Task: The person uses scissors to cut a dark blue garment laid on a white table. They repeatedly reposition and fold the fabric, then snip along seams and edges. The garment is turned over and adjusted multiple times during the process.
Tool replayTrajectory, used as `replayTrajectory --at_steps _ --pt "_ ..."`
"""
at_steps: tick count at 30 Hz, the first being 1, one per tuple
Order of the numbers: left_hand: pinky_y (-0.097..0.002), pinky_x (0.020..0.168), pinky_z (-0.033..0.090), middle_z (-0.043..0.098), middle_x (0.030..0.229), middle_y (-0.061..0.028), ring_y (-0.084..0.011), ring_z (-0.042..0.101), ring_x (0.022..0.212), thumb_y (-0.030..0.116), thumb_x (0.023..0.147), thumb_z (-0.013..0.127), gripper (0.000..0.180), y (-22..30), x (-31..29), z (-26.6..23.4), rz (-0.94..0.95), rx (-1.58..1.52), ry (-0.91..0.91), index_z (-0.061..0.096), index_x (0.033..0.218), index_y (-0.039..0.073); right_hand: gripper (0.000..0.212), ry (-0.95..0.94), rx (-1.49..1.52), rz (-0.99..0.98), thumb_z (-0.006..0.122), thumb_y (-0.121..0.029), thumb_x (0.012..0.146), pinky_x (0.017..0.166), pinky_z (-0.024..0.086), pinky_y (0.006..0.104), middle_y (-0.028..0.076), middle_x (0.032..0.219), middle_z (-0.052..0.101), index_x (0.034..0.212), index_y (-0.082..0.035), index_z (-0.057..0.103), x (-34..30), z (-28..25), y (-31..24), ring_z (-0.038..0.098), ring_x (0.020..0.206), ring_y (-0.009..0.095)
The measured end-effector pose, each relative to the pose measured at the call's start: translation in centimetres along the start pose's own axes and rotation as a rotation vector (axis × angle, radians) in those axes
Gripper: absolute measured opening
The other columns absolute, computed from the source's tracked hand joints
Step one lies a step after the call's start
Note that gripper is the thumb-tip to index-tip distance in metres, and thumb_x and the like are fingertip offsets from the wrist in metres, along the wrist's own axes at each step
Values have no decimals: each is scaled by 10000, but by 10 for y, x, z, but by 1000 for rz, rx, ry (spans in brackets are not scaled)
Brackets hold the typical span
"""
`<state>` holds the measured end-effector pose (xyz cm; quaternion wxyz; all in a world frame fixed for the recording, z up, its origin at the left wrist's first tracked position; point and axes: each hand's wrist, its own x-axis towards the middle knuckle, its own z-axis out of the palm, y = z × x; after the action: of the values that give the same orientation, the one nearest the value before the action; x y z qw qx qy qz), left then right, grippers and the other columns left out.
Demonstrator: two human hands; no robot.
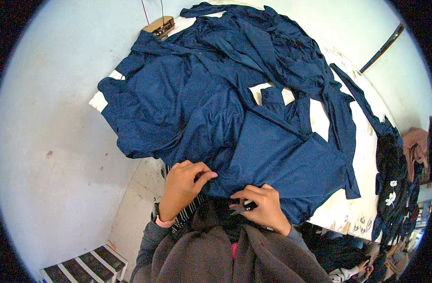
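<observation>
Dark navy cloth, which looks like garment pieces, is spread in folds across the white table before me and hangs over its near edge. At that edge my left hand is closed, thumb and forefinger pinched together over the cloth. Whatever sits between those fingertips is too small to make out. To its right, my right hand curls round a small dark tool that looks like thread snips, its tip pointing left, close against the cloth's near edge. My right fingers partly hide the tool.
A small brown box with wires sits at the table's far left, by the wall. Black clothing with white flowers lies at the right end. Another person's hand shows at lower right. A striped step or rack stands lower left.
</observation>
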<state>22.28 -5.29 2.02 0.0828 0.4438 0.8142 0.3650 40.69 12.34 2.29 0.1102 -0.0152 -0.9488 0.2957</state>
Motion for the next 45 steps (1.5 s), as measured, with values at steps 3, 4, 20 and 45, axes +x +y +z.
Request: replayTrajectory --at_steps 3,4,20,45 --pt "-426 654 455 668 714 -89 -309 645 685 283 943 702 212 -3 -5 0 -27 -54 58 686 871 84 269 44 110 24 797 -351 838 627 416 348 -24 859 686 1025 -177 712 8 -11 -9 662 699 185" --pt "-432 631 458 666 705 -100 -320 650 663 276 953 694 213 -4 -7 0 -19 -69 85 674 871 80 261 85 111 30 792 -352 848 624 417 353 -15 849 690 1003 -161 704 12 -13 -13 665 695 194" --pt "-412 645 507 733 789 -74 -293 707 690 258 1003 629 163 0 -16 5 -8 66 146 638 979 97 269 161 -444 -29 767 -344 861 565 407 385 53 702 645 821 -103 656 64 7 -41 619 559 274" --pt "-407 800 449 598 968 -84 -299 586 933 238 862 782 167 31 -30 16 5 -80 254 747 896 78 220 408 -117 206 792 -293 840 613 433 364 49 749 660 926 -121 687 14 -18 -22 642 649 242"
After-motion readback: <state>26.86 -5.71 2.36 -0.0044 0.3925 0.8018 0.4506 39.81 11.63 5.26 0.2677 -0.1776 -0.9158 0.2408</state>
